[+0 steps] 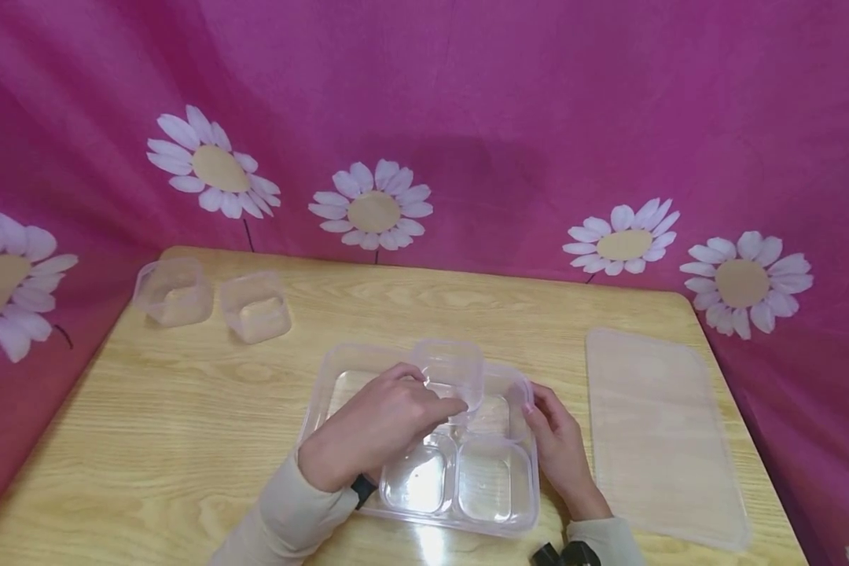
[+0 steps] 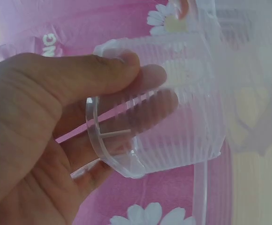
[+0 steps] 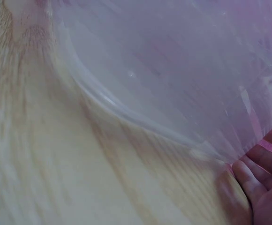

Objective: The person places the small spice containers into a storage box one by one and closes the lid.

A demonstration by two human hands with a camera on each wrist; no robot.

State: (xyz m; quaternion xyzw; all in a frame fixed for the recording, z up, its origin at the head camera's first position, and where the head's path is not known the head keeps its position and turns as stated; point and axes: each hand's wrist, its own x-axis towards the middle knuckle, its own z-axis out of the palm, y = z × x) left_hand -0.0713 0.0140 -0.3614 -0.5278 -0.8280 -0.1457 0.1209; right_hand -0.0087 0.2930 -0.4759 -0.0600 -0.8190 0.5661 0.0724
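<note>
At the far left of the table (image 1: 184, 424) a clear tub (image 1: 177, 295) sits just beside a second tub (image 1: 258, 310). Nearer, the left hand (image 1: 378, 420) pinches a third tub (image 1: 453, 360) between thumb and fingers over the far side of a large box (image 1: 350, 383); the right hand (image 1: 560, 448) grips the box's right wall, and a flat translucent lid (image 1: 661, 440) lies farther right.

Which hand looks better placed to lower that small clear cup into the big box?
Probably the left hand: it pinches the small cup over the far part of the large container. The right hand holds that container's right side, so it seems better suited to steadying.
</note>
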